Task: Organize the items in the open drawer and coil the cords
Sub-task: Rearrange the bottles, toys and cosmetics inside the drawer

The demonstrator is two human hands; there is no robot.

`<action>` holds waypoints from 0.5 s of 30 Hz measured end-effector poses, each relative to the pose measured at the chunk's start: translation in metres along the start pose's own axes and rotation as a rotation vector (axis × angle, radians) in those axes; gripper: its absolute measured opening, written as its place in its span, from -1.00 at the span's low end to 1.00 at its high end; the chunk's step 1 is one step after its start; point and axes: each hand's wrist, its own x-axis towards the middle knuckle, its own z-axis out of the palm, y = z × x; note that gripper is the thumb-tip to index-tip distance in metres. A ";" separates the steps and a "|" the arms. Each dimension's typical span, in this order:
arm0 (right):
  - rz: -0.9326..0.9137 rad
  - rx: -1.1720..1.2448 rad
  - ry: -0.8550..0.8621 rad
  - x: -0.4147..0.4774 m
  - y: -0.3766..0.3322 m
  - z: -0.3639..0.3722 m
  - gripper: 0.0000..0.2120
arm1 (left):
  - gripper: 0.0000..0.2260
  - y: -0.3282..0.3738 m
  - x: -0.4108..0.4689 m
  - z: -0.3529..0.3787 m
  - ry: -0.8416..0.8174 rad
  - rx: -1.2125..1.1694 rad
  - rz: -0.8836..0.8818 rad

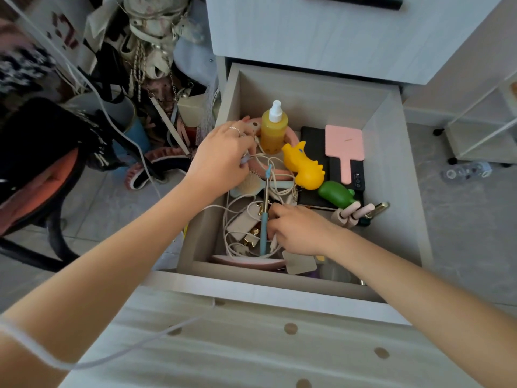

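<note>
The open drawer [397, 175] holds a tangle of white cords [275, 166] on its left side. My left hand [223, 158] is closed on a cord end near the drawer's left wall, beside a yellow spray bottle [274, 130]. My right hand [299, 229] pinches another white cord end lower down, next to a blue-handled tool [264, 219] and white charger blocks [242, 222]. A yellow toy [303, 166], a green toy [335, 194], a pink hand mirror [345, 147], a hairbrush [249, 186] and pink curlers [351, 217] also lie inside.
A closed drawer [321, 29] sits above the open one. Bags, belts and a dark chair [42, 163] crowd the floor to the left. A white wire rack [481, 130] and tape rolls [464, 170] are on the right. A loose white cable [112, 357] crosses the front panel.
</note>
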 end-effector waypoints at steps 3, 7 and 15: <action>-0.053 -0.106 0.094 0.003 -0.005 0.007 -0.71 | -0.86 0.001 0.001 -0.002 -0.005 0.012 -0.007; -0.146 -0.072 0.182 0.016 -0.008 0.014 -0.53 | -0.87 0.002 0.002 -0.002 -0.014 0.032 -0.013; -0.315 -0.095 0.246 0.022 -0.015 0.010 -0.77 | -0.85 0.008 0.002 -0.006 -0.089 0.284 0.147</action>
